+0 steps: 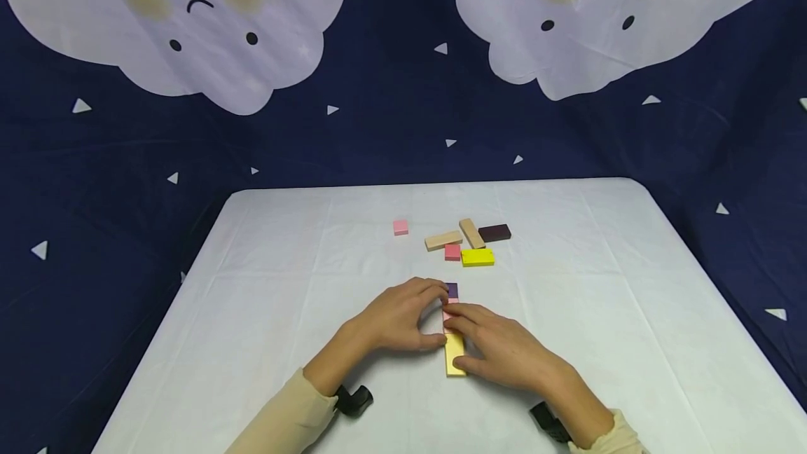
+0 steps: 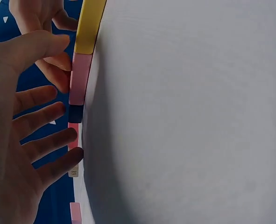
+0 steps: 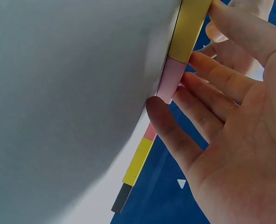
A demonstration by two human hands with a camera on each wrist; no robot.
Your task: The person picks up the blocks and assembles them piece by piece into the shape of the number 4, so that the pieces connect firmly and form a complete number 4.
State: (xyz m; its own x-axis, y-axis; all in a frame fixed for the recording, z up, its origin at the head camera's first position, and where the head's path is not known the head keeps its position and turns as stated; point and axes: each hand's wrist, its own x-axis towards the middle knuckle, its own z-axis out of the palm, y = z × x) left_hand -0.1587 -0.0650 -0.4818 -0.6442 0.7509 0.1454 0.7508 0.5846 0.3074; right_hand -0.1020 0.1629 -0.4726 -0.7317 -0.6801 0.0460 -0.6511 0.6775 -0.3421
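A row of small blocks lies on the white table between the two hands. At its near end is a pale yellow block (image 1: 452, 356), then a pink block (image 2: 81, 79), with a dark purple block (image 1: 452, 291) at the far end. My left hand (image 1: 400, 315) stands on the left of the row, its thumb by the yellow block and its fingertips near the purple end. From the other side, my right hand (image 1: 507, 350) touches the row, its thumb at the yellow block and fingertips over the pink part. Its spread fingers (image 3: 212, 91) partly hide the row.
Farther back on the table (image 1: 567, 265) lie a light pink block (image 1: 400, 228), two plain wooden blocks (image 1: 443, 240), a red-pink block (image 1: 452, 252), a bright yellow block (image 1: 478, 258) and a dark brown block (image 1: 494, 232). A dark blue cloth with clouds hangs behind.
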